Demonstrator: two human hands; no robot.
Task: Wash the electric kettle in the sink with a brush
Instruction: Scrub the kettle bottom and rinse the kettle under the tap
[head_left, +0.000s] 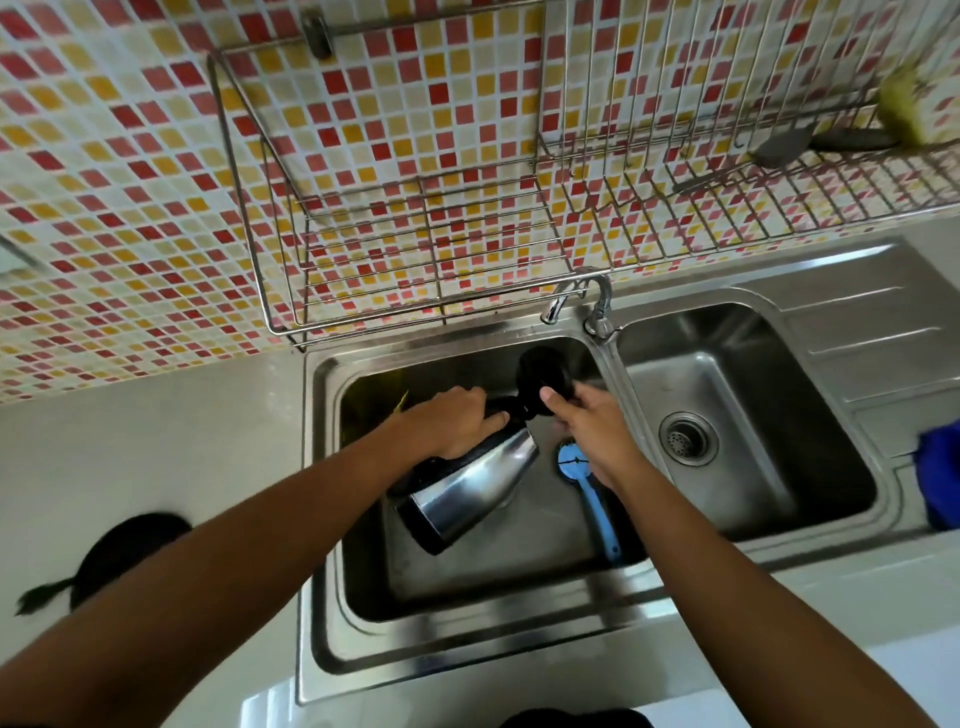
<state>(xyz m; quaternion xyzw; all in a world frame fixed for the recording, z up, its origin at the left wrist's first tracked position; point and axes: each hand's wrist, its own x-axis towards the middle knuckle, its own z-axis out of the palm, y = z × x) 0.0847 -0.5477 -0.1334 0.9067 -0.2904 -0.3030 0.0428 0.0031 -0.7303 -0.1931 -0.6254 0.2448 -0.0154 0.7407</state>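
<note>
Both bare forearms enter from the bottom edge and reach over the counter into the left basin of the double-bowl stainless-steel sink (467, 649).

Left hand (457, 423): fingers wrapped round the black handle of the shiny stainless-steel electric kettle (467, 483). The kettle is held tilted above the left basin, black base toward the camera, mouth toward the far wall.

Right hand (592, 431): thumb pressed on the near face of the round black hinged lid (545, 382), which stands swung open. The fingers are hidden behind the lid, so it appears to be a pinch, though this is not certain.

Light-blue plastic long-handled brush (582, 478): lying on the basin floor just beside the kettle, its head partly under the right wrist, untouched.

Surroundings:
- Curved chrome tap (576, 296) at the divider, spout over the left basin.
- Empty wire dish rack (415, 234) hung on the red-and-yellow mosaic wall, overhanging the sink.
- Black round disc with a cord (130, 545) on the left counter, blurred.
- Blue cloth (940, 478) at the right edge, cut off.
- Yellow-green object (374, 410) in the basin's far-left corner, behind the left wrist; unidentifiable.
</note>
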